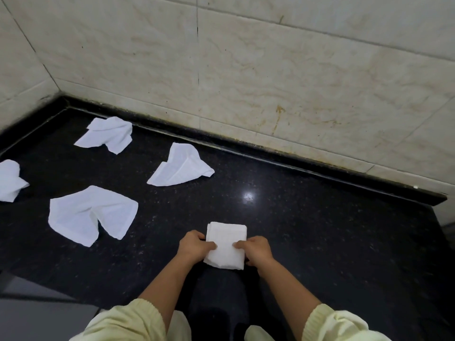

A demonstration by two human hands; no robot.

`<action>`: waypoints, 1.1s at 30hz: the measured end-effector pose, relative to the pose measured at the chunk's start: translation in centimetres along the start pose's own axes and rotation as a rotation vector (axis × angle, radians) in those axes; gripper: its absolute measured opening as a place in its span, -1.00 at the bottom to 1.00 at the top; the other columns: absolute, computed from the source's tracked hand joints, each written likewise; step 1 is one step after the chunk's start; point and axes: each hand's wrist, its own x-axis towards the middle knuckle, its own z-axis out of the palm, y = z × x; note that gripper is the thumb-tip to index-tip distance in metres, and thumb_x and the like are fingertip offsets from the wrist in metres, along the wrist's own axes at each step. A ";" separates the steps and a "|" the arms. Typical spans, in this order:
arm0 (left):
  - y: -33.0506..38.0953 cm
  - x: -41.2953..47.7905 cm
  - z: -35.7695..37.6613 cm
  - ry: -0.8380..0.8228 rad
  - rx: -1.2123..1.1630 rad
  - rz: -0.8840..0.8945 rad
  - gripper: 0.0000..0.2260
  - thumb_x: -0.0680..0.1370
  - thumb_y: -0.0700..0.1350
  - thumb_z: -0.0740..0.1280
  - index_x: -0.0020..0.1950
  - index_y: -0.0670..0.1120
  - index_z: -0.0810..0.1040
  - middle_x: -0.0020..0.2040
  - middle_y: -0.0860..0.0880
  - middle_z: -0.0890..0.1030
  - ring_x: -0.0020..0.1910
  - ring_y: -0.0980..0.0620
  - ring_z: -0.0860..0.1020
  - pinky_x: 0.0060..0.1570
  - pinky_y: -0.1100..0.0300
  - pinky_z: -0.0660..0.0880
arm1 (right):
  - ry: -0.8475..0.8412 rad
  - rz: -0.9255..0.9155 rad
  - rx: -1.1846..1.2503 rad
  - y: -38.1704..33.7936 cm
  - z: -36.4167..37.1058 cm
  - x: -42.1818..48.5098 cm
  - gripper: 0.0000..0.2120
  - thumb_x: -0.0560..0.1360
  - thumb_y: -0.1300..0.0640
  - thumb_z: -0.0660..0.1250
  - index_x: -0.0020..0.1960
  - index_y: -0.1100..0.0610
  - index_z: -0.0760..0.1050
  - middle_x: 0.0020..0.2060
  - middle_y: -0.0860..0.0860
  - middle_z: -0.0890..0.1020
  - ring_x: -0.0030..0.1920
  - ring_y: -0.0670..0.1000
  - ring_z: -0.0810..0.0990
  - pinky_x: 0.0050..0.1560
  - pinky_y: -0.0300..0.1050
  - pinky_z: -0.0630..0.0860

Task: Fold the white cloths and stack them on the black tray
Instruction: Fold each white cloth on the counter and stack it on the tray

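Note:
A folded white cloth [226, 242] lies as a small rectangle on the black stone counter [320, 242], near its front. My left hand [194, 244] grips its left edge and my right hand [256, 249] grips its right edge, thumbs on top. Several unfolded white cloths lie crumpled to the left: one close by [91, 212], one in the middle [181, 166], one at the back [108, 134], and one cut off by the left frame edge [8, 179]. No black tray is in view.
A beige tiled wall [246, 70] rises behind the counter, meeting a side wall at the back left corner. A raised black lip [270, 150] runs along the wall. The counter's front edge drops to a grey floor [37, 316] at lower left.

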 end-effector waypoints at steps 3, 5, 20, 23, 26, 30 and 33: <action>0.1 -0.2 0.1 -0.055 -0.087 -0.002 -0.84 0.44 -0.16 0.43 -0.28 -0.12 0.49 -0.27 -0.04 0.55 -0.31 0.06 0.51 -0.34 0.24 0.42 | -0.042 0.044 0.148 -0.2 -0.2 -0.4 -0.82 0.42 0.20 0.43 -0.03 0.26 0.54 -0.07 0.14 0.64 -0.16 0.06 0.60 -0.34 -0.15 0.50; 0.0 -0.4 0.1 -0.112 -0.170 -0.024 -0.79 0.45 -0.19 0.41 -0.34 -0.15 0.45 -0.36 -0.04 0.49 -0.41 0.09 0.46 -0.42 0.29 0.37 | -0.058 0.076 0.230 -0.3 -0.5 -0.6 -0.82 0.42 0.23 0.39 0.00 0.26 0.54 -0.08 0.13 0.64 -0.13 0.08 0.60 -0.21 -0.09 0.53; 4.0 -1.7 2.6 -0.583 -0.576 -0.127 -0.70 0.42 -0.34 0.38 0.12 -0.13 0.62 0.00 -0.07 0.68 -0.06 0.01 0.60 -0.19 0.21 0.50 | -0.067 -0.001 0.613 -0.5 -6.9 -2.2 -0.68 0.36 0.35 0.31 0.10 0.20 0.50 0.02 0.18 0.64 -0.01 0.15 0.62 -0.19 -0.04 0.57; 5.6 -2.3 4.6 -0.595 -0.601 -0.071 -0.67 0.45 -0.28 0.37 0.21 -0.13 0.57 0.04 -0.09 0.66 -0.08 0.01 0.60 -0.26 0.22 0.50 | -0.023 -0.039 0.651 0.3 -9.3 -3.4 -0.71 0.36 0.35 0.31 0.05 0.15 0.48 -0.03 0.14 0.63 -0.03 0.12 0.61 -0.18 -0.04 0.57; 7.3 -3.6 7.3 -0.619 -0.598 -0.058 -0.70 0.49 -0.17 0.35 0.22 -0.17 0.55 0.08 -0.15 0.65 -0.06 -0.05 0.61 -0.25 0.14 0.53 | 0.015 -0.072 0.674 1.6 -12.3 -5.4 -0.70 0.37 0.36 0.29 0.07 0.14 0.48 -0.04 0.13 0.63 -0.05 0.11 0.61 -0.19 -0.05 0.57; 9.4 -6.8 11.8 -0.685 -0.478 0.017 -0.73 0.48 -0.20 0.33 0.18 -0.16 0.55 0.05 -0.16 0.67 -0.07 -0.08 0.63 -0.26 0.10 0.55 | 0.098 -0.106 0.700 4.6 -17.6 -8.4 -0.64 0.39 0.37 0.29 0.16 0.17 0.47 0.03 0.15 0.63 0.04 0.17 0.61 0.00 0.10 0.58; 10.7 -9.4 14.9 -0.732 -0.454 0.050 -0.73 0.48 -0.23 0.34 0.18 -0.15 0.55 0.06 -0.15 0.68 -0.02 -0.09 0.66 -0.16 0.06 0.59 | 0.148 -0.121 0.700 6.9 -21.4 -10.1 -0.63 0.37 0.37 0.30 0.15 0.14 0.48 0.08 0.16 0.61 0.07 0.18 0.61 -0.03 0.09 0.60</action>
